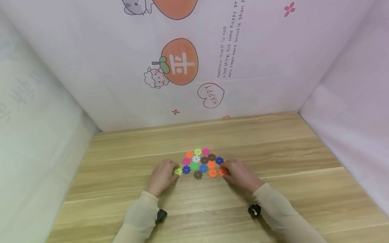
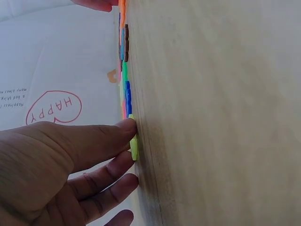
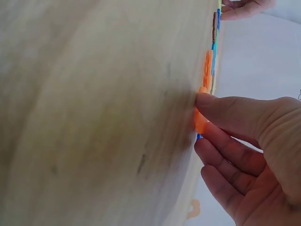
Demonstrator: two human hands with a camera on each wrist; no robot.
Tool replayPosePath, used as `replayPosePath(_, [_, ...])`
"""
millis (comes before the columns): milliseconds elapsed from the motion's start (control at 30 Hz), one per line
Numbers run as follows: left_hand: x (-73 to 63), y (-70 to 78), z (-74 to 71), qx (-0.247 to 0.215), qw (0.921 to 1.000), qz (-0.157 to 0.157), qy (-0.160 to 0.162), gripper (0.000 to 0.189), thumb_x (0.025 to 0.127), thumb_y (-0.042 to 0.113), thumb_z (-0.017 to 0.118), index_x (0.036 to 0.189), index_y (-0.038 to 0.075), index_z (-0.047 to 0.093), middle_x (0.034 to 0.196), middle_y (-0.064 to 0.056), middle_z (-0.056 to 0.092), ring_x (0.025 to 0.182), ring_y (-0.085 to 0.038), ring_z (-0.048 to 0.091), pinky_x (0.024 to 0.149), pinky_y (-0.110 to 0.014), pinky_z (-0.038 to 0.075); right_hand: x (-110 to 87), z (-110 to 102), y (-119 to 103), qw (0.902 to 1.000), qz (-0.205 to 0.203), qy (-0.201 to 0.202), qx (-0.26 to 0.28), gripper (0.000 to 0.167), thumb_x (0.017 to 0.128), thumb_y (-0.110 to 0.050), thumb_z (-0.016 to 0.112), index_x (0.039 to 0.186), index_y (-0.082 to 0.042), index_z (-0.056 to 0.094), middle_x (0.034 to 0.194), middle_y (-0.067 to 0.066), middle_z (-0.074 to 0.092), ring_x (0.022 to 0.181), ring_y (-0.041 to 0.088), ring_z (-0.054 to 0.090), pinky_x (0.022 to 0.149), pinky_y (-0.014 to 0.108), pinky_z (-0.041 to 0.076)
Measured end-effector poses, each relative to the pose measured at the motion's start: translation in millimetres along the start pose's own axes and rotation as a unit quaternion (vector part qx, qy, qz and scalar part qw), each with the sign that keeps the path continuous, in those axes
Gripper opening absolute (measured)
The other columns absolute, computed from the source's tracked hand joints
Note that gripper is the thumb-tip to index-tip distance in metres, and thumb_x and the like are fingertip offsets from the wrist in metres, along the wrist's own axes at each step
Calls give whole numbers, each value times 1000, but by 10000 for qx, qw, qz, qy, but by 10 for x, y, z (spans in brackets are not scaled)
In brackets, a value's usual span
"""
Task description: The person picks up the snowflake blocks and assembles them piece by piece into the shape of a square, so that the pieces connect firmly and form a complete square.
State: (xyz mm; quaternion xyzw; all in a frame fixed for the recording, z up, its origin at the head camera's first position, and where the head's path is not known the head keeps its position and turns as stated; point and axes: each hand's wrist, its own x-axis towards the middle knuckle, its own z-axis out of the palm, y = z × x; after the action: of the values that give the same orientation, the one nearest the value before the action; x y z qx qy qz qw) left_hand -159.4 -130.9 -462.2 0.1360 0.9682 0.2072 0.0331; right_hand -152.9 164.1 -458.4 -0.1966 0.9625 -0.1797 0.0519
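Several coloured snowflake discs lie grouped flat on the wooden table. My left hand [image 1: 163,175] pinches a yellow snowflake disc [image 2: 134,141] at the group's left end, thumb on one edge and a finger on the other. A dark blue disc [image 1: 186,169] sits right beside it. At the right end, my right hand [image 1: 241,173] pinches an orange snowflake disc [image 3: 200,120] between thumb and fingers. Another orange disc [image 1: 212,173] is next to that one. Between the hands are a green disc [image 1: 194,166], a light blue disc [image 1: 203,168] and a brown disc [image 1: 198,174].
Behind these, a white disc [image 1: 196,159], a pink disc [image 1: 205,152] and others form the back rows. The wood-grain table [image 1: 194,209] ends at a printed cloth wall [image 1: 258,67]. Plain cloth sides [image 1: 39,135] stand left and right. Dark wrist devices [image 1: 254,210] sit by the sleeves.
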Motion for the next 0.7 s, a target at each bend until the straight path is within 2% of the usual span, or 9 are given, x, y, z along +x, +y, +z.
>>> replayPosePath(167, [5,9,-7,-36,10000,-57,-48,31,79,15,82,106,4,72,105,-10,68,97,-25,62,88,-43,54,-1,7,21,9999,45,30,103,36,81,-15,80,113,-4,70,108,9,69,96,24,67,86,38,58])
replayPosePath(300, [8,5,-2,-149,9999,-64,-27,28,78,15,83,102,6,69,95,-5,66,87,-19,60,81,-40,54,-10,23,44,9997,73,81,217,33,81,-16,81,111,-5,71,107,8,67,95,22,66,84,37,58])
replayPosePath(467, [2,-7,10,-565,9984,-78,-34,27,81,12,81,103,6,67,93,-4,68,84,-18,61,81,-39,55,-17,31,103,9985,8,128,531,27,82,-14,79,107,-7,72,100,3,67,90,16,63,81,33,57])
replayPosePath(700, [-42,-7,20,-1241,9921,-194,-31,11,86,11,74,96,7,71,92,-6,72,85,-18,67,81,-38,58,-56,10,158,9927,190,21,1187,6,87,-15,74,94,-15,73,86,-7,69,79,6,60,72,27,53])
